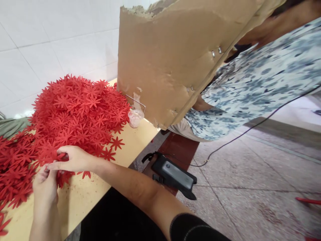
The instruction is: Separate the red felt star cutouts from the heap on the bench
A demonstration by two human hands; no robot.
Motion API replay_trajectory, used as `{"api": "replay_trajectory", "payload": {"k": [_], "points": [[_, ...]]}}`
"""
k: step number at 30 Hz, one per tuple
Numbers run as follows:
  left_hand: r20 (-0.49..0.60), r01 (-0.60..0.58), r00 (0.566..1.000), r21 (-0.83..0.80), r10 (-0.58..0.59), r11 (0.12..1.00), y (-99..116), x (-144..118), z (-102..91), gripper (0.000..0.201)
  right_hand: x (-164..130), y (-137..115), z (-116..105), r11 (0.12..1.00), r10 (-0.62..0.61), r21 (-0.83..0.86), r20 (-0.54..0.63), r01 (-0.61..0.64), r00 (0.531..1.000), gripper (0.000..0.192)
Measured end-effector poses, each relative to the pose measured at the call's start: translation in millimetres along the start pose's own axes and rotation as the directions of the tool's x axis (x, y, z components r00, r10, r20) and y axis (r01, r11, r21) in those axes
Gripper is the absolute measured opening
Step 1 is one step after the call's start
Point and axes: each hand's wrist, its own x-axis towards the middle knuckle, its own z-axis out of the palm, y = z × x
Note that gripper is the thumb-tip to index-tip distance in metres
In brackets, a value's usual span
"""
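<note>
A large heap of red, many-petalled flower cutouts lies on the pale yellow table. At its near edge my left hand is closed, thumb and fingers pinched on a red flower cutout. My right hand meets it from the right, with thumb and fingers curled round red petals at the same spot. The fingertips of both hands touch or nearly touch, and they partly hide the held piece. A second pile of the same cutouts spreads to the left of my hands.
A clear plastic cup stands by the heap. Behind it rises a stapled cardboard sheet, with a person in a patterned shirt beyond. A black bag with a grey panel rests on a dark red bench. A black cable crosses the right side.
</note>
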Motion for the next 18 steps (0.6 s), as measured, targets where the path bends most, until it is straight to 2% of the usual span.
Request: {"api": "replay_trajectory", "payload": {"k": [2, 4, 7, 9, 10, 11, 12, 13, 14, 15, 16, 17, 18], "points": [[-0.001, 0.040, 0.999, -0.002, -0.040, 0.999, -0.8, -0.1, 0.6, 0.031, 2.4, 6.1, 2.8, 0.999, 0.041, 0.022, -0.023, -0.041, 0.999, 0.030], [0.002, 0.072, 0.997, -0.017, -0.072, 0.997, -1.0, -0.4, 1.9, 0.030, 3.6, 9.3, 4.0, 0.999, 0.042, -0.024, -0.054, -0.043, 0.998, 0.022], [-0.051, 0.127, 0.990, -0.085, -0.131, 0.988, 1.6, -1.8, 3.6, 0.029, -6.4, 0.5, -5.1, 0.984, -0.065, -0.169, -0.058, 0.054, 0.996, 0.018], [-0.107, 0.171, 0.977, -0.122, -0.184, 0.978, 5.8, -3.7, 2.9, 0.028, -27.9, -13.9, -23.0, 0.979, -0.078, -0.185, 0.051, 0.086, 0.996, 0.023], [-0.129, 0.190, 0.970, -0.134, -0.208, 0.972, 8.3, -5.0, 1.8, 0.028, -44.0, -22.0, -36.2, 0.984, -0.033, -0.168, 0.188, 0.066, 0.982, 0.026], [-0.145, 0.206, 0.963, -0.142, -0.226, 0.968, 10.6, -6.3, 0.1, 0.027, -63.6, -29.7, -52.2, 0.989, 0.041, -0.150, 0.340, 0.011, 0.939, 0.021], [-0.150, 0.221, 0.958, -0.149, -0.243, 0.964, 12.5, -7.6, -2.2, 0.027, -85.9, -36.3, -70.6, 0.985, 0.159, -0.135, 0.492, -0.105, 0.856, 0.015], [-0.161, 0.234, 0.952, -0.157, -0.259, 0.959, 13.5, -8.7, -4.9, 0.026, -110.3, -41.5, -90.7, 0.956, 0.291, -0.165, 0.595, -0.241, 0.749, 0.013], [-0.178, 0.240, 0.947, -0.166, -0.268, 0.956, 13.5, -9.4, -8.2, 0.026, -135.6, -45.0, -111.7, 0.907, 0.418, -0.226, 0.589, -0.355, 0.691, 0.013], [-0.199, 0.241, 0.941, -0.174, -0.274, 0.955, 12.3, -9.7, -11.7, 0.026, -160.6, -47.0, -132.4, 0.844, 0.536, -0.277, 0.468, -0.459, 0.703, 0.013], [-0.213, 0.237, 0.938, -0.180, -0.273, 0.955, 9.9, -9.6, -15.3, 0.026, -184.2, -47.9, -151.5, 0.746, 0.664, -0.326, 0.310, -0.580, 0.680, 0.014], [-0.221, 0.222, 0.940, -0.184, -0.260, 0.958, 6.7, -9.2, -18.8, 0.026, -205.2, -47.8, -168.0, 0.626, 0.763, -0.369, 0.107, -0.687, 0.638, 0.014], [-0.223, 0.196, 0.946, -0.184, -0.235, 0.963, 3.1, -8.5, -21.8, 0.025, -222.8, -46.9, -181.0, 0.529, 0.779, -0.394, -0.124, -0.751, 0.615, 0.018]]}}
